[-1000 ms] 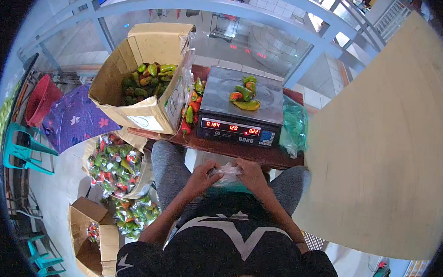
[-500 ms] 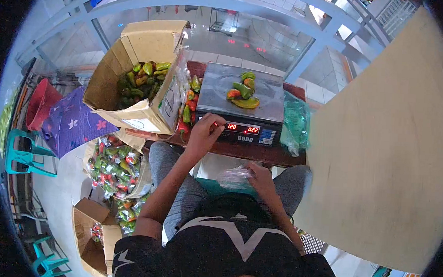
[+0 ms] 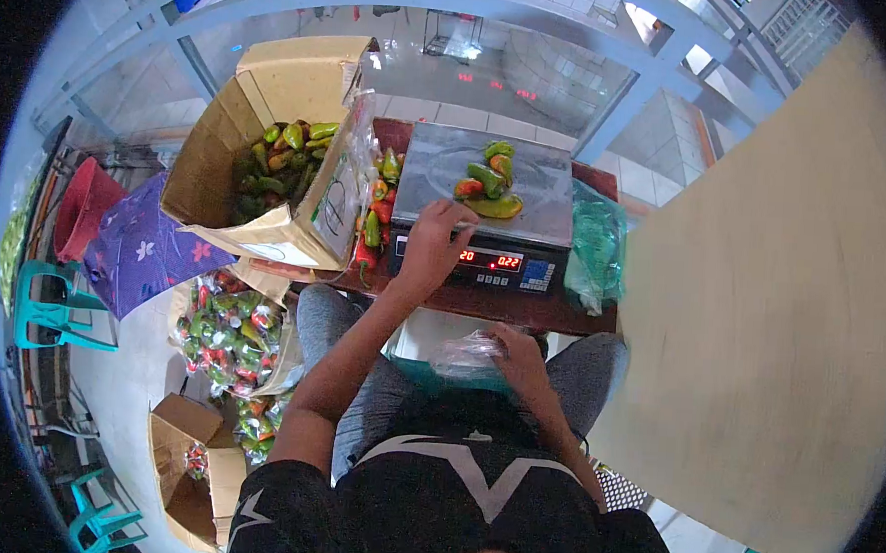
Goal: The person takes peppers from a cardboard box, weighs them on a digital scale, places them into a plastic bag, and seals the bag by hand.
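Several green and red peppers [image 3: 490, 182] lie on the metal plate of a digital scale [image 3: 429, 166]. My left hand [image 3: 437, 244] is over the scale's front left edge, just left of the lowest pepper, and covers part of the red display; its fingers are slightly curled, and whether they hold anything is hidden. Above my lap, my right hand [image 3: 519, 359] pinches a clear plastic bag [image 3: 466, 356]. More red and green peppers [image 3: 377, 213] lie in a strip between the scale and a cardboard box.
The cardboard box [image 3: 198, 179] holds green peppers. A green plastic bag [image 3: 595, 249] sits right of the scale. Bagged peppers [image 3: 229, 335] and a smaller open box [image 3: 183, 503] stand at lower left. A large pale board [image 3: 762, 313] fills the right side.
My left hand has left the plastic bag and moved up and forward to the scale's front edge. My right hand has kept the bag, which now hangs looser to its left.
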A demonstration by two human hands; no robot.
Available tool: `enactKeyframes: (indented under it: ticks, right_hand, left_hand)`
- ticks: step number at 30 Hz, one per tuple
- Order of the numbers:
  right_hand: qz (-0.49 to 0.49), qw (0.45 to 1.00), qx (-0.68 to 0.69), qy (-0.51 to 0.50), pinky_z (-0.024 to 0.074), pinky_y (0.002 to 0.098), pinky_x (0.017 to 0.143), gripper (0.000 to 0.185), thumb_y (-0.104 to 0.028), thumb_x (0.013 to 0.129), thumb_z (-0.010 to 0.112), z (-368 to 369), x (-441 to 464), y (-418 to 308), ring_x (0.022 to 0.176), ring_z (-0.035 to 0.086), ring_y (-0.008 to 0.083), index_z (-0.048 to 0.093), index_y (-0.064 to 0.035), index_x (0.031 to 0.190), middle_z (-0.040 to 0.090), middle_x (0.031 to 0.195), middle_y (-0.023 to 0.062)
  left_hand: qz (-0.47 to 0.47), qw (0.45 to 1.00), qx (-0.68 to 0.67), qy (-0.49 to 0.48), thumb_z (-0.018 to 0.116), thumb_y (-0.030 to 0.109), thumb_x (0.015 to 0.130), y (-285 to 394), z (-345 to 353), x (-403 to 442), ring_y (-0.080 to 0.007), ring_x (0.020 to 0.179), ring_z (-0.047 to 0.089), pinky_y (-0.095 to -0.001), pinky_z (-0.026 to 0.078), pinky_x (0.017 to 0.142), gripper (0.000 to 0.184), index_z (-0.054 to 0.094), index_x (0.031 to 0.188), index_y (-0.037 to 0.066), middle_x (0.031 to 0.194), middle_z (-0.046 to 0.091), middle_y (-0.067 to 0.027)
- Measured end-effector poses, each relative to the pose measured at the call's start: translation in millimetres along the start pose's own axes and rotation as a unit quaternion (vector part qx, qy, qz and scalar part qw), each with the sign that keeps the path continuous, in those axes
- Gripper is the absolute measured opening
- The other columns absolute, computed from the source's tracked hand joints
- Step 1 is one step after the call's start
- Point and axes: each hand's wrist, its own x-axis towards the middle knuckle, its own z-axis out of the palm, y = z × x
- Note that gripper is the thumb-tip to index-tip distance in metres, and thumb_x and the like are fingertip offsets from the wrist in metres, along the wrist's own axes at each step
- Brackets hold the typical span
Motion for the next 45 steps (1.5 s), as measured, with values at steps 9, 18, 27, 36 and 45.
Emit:
enactKeyframes:
  ticks: [9, 18, 27, 36, 45]
  right_hand:
    - [0.063, 0.997, 0.010, -0.039, 0.0497, 0.0449, 0.076, 0.031, -0.003, 0.073, 0.063, -1.3, -3.7, 5.1, 0.087, 0.064, 0.0369, 0.058, -0.0080, 0.103, 0.065, 0.088, 0.0168]
    - [0.079, 0.996, 0.034, -0.031, 0.0487, 0.0445, 0.078, 0.027, -0.004, 0.074, 0.061, -9.2, -14.0, 7.4, 0.089, 0.063, 0.0370, 0.058, -0.0062, 0.101, 0.064, 0.091, 0.0181]
    - [0.063, 0.997, 0.043, -0.021, 0.0494, 0.0434, 0.076, 0.027, -0.004, 0.075, 0.061, -3.2, -11.9, 14.3, 0.086, 0.064, 0.0361, 0.058, -0.0074, 0.102, 0.064, 0.090, 0.0175]
    - [0.113, 0.992, 0.047, -0.021, 0.0482, 0.0368, 0.075, 0.033, 0.005, 0.071, 0.061, -11.7, -20.9, 19.7, 0.085, 0.064, 0.0324, 0.057, -0.0034, 0.102, 0.063, 0.086, 0.0184]
    - [0.065, 0.997, 0.018, -0.037, 0.0491, 0.0424, 0.075, 0.031, 0.000, 0.073, 0.062, -0.4, -6.4, 14.0, 0.085, 0.064, 0.0369, 0.058, -0.0073, 0.103, 0.065, 0.089, 0.0189]
  left_hand:
    - [-0.007, 0.997, 0.018, 0.072, 0.066, 0.014, 0.078, -68.6, 37.1, 87.3, -0.0340, 0.089, 0.057, -0.0446, 0.044, 0.080, 0.017, 0.060, 0.093, 0.008, 0.090, 0.060, -0.0111]
    - [0.058, 0.990, 0.096, -0.084, 0.065, 0.016, 0.080, -22.9, 56.9, 61.1, -0.0341, 0.096, 0.054, -0.0458, 0.043, 0.086, 0.016, 0.060, 0.093, 0.009, 0.094, 0.058, -0.0121]
    - [0.032, 0.991, 0.132, -0.009, 0.064, 0.010, 0.078, -64.8, 73.1, 112.7, -0.0336, 0.105, 0.054, -0.0445, 0.044, 0.091, 0.034, 0.061, 0.112, 0.012, 0.108, 0.058, -0.0129]
    - [0.021, 0.942, 0.110, -0.315, 0.057, -0.001, 0.079, -115.9, 104.1, 156.3, -0.0403, 0.109, 0.054, -0.0461, 0.047, 0.090, 0.048, 0.055, 0.124, 0.017, 0.117, 0.053, -0.0183]
    - [0.017, 0.996, -0.031, -0.086, 0.067, 0.013, 0.079, -111.7, 81.8, 139.2, -0.0385, 0.096, 0.053, -0.0454, 0.046, 0.085, 0.033, 0.051, 0.107, 0.008, 0.097, 0.050, -0.0198]
